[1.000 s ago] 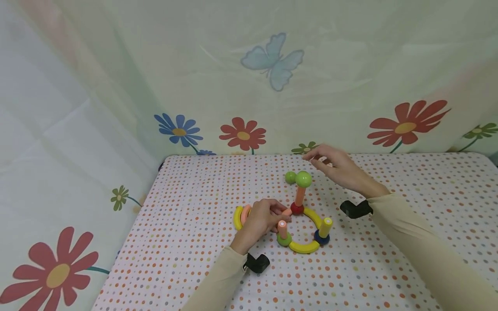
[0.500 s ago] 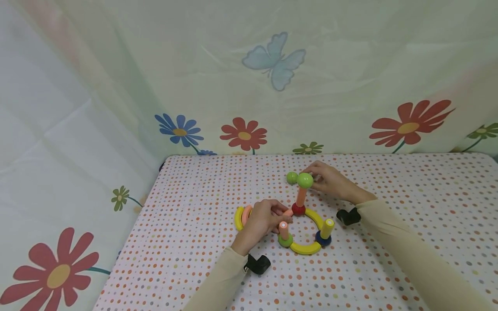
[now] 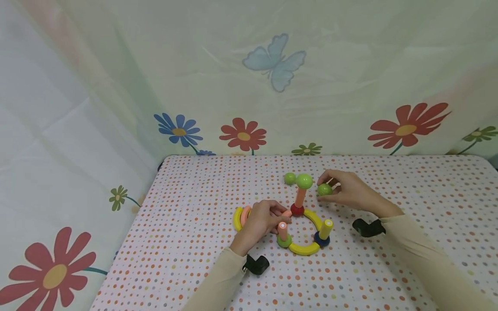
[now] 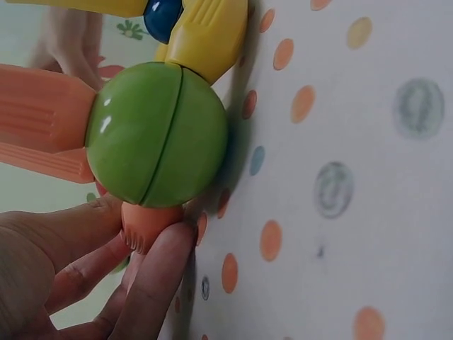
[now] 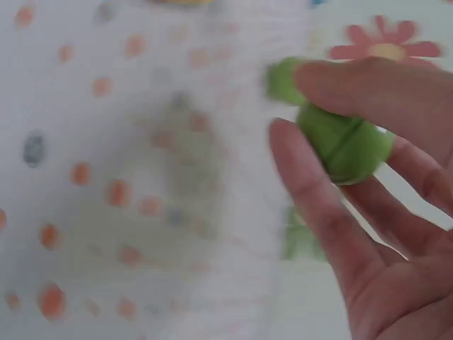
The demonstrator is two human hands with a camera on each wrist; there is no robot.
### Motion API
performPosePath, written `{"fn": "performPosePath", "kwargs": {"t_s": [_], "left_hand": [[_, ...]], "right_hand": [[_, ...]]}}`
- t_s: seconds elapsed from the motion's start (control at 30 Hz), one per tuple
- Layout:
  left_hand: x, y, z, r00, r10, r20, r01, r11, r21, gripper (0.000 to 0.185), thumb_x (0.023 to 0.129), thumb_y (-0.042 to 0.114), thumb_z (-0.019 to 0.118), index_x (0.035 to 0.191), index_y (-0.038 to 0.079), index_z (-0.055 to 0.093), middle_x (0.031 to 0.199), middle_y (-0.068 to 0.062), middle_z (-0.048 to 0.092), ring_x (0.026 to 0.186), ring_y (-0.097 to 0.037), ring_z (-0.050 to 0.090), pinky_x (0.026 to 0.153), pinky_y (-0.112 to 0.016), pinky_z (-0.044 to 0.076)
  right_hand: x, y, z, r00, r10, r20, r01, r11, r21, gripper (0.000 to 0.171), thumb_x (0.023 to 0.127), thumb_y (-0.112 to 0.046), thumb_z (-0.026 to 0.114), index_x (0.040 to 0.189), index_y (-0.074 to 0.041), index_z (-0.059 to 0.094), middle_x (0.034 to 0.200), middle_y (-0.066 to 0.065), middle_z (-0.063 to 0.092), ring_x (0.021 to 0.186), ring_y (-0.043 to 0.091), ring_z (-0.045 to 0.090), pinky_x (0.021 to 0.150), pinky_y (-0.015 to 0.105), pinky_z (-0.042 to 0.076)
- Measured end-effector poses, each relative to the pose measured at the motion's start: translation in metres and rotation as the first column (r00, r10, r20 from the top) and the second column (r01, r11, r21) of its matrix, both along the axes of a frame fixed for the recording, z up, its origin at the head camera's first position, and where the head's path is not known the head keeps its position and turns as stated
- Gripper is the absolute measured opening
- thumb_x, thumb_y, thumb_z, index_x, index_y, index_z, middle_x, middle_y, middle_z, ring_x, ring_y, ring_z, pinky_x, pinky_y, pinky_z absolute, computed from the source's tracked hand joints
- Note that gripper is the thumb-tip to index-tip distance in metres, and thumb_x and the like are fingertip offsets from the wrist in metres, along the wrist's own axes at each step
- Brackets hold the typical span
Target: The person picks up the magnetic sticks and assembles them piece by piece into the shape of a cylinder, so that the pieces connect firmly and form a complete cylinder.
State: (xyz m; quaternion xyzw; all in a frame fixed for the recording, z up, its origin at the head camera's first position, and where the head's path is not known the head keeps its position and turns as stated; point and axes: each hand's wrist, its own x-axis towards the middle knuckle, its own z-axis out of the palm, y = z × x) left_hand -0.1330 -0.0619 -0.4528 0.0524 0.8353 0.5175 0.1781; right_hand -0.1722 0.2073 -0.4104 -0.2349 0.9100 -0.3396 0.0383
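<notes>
Our right hand [image 3: 348, 190] pinches a green ball [image 3: 324, 189] between thumb and fingers, just right of the toy's tallest post; it has just come out from behind that post with the ball, so we judge that a further piece is now ready to be placed. Our left hand [image 3: 264, 216] pinches an orange curved bar [image 4: 147, 225] at the left side of the ring, which it seems to steady on the dotted cloth [image 3: 311, 285]. Around that ring, two yellow curved bars [image 3: 304, 249] and the orange one link a red ball [image 3: 297, 210], a dark blue ball [image 3: 322, 238] and a lower green ball [image 3: 284, 241]. From the red one rises an orange rod [image 3: 300, 197] capped by a top green ball [image 3: 304, 181]; a short orange rod [image 3: 282, 230] and a yellow rod [image 3: 327, 229] stand uncapped on the others. Farther out, a loose green ball [image 3: 289, 178] lies behind the ring, and spare curved pieces [image 3: 237, 219], yellow and orange, lie left of our left hand; we see no container
</notes>
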Motion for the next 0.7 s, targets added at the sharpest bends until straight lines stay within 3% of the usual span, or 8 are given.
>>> {"fn": "performPosePath", "kwargs": {"t_s": [0.17, 0.37, 0.57, 0.7], "left_hand": [[0.0, 0.0, 0.0, 1.0, -0.012, -0.014, 0.012, 1.0, 0.004, 0.025, 0.088, 0.014, 0.086, 0.109, 0.004, 0.076, 0.084, 0.003, 0.07, 0.06, -0.009, 0.063, 0.055, -0.023, 0.057], [0.0, 0.0, -0.001, 1.0, -0.017, -0.019, 0.016, 1.0, -0.005, 0.022, 0.091, 0.015, 0.084, 0.108, 0.004, 0.076, 0.078, 0.002, 0.073, 0.059, -0.008, 0.065, 0.054, -0.022, 0.055], [0.001, -0.001, -0.001, 0.999, -0.024, -0.035, 0.024, 1.0, -0.011, 0.024, 0.09, 0.016, 0.084, 0.109, 0.003, 0.076, 0.079, 0.003, 0.074, 0.059, -0.008, 0.065, 0.054, -0.022, 0.055], [0.0, -0.001, -0.001, 0.998, -0.033, -0.052, 0.031, 0.999, -0.03, 0.024, 0.09, 0.017, 0.085, 0.108, 0.003, 0.076, 0.077, 0.003, 0.072, 0.059, -0.008, 0.064, 0.055, -0.022, 0.055]], "right_hand": [[0.028, 0.012, 0.036, 0.993, 0.053, -0.102, -0.059, 0.997, -0.048, 0.037, 0.077, -0.003, 0.092, 0.107, -0.009, 0.072, 0.105, 0.0, 0.069, 0.092, 0.013, 0.066, 0.074, 0.03, 0.061], [0.056, 0.012, 0.07, 0.948, 0.187, -0.259, -0.212, 0.975, -0.072, 0.053, 0.067, -0.001, 0.098, 0.105, -0.027, 0.072, 0.103, -0.015, 0.067, 0.088, 0.001, 0.063, 0.069, 0.024, 0.06], [0.073, -0.003, 0.077, 0.895, 0.309, -0.321, -0.316, 0.948, 0.029, 0.052, 0.063, -0.007, 0.1, 0.101, -0.026, 0.071, 0.102, -0.012, 0.064, 0.081, -0.002, 0.061, 0.065, 0.022, 0.058], [0.078, -0.007, 0.072, 0.891, 0.324, -0.318, -0.307, 0.946, 0.103, 0.048, 0.065, -0.009, 0.1, 0.101, -0.022, 0.071, 0.102, -0.01, 0.063, 0.081, -0.004, 0.058, 0.065, 0.023, 0.058]]}}
